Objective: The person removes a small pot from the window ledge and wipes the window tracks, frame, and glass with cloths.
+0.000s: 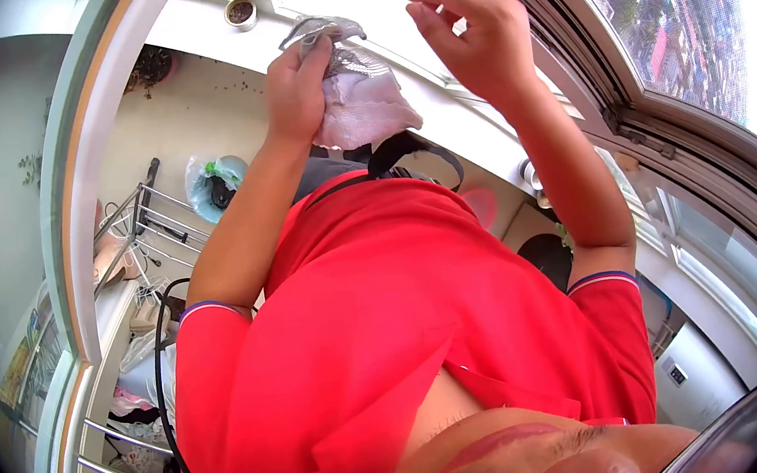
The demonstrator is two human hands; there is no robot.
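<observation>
My left hand (pixel 293 96) is closed on a bunched cloth (pixel 365 110), with the thumb pressed on its top. The cloth's lower part is pale pinkish grey and hangs loose; its upper part looks silvery and mesh-like. To the right, my right hand (pixel 479 35) is raised by the window frame. Its fingers are loosely curled, the thumb and forefinger tips close but seemingly apart, and no object shows between them. Whether it touches the frame or glass I cannot tell.
A small pot of soil (pixel 241 13) stands on the white sill (pixel 191 18). The screened window (pixel 655 23) is at right. Lower left are a metal rack (pixel 165 227), a blue bag-lined bin (pixel 216 185) and a black cable (pixel 163 376) beside my body.
</observation>
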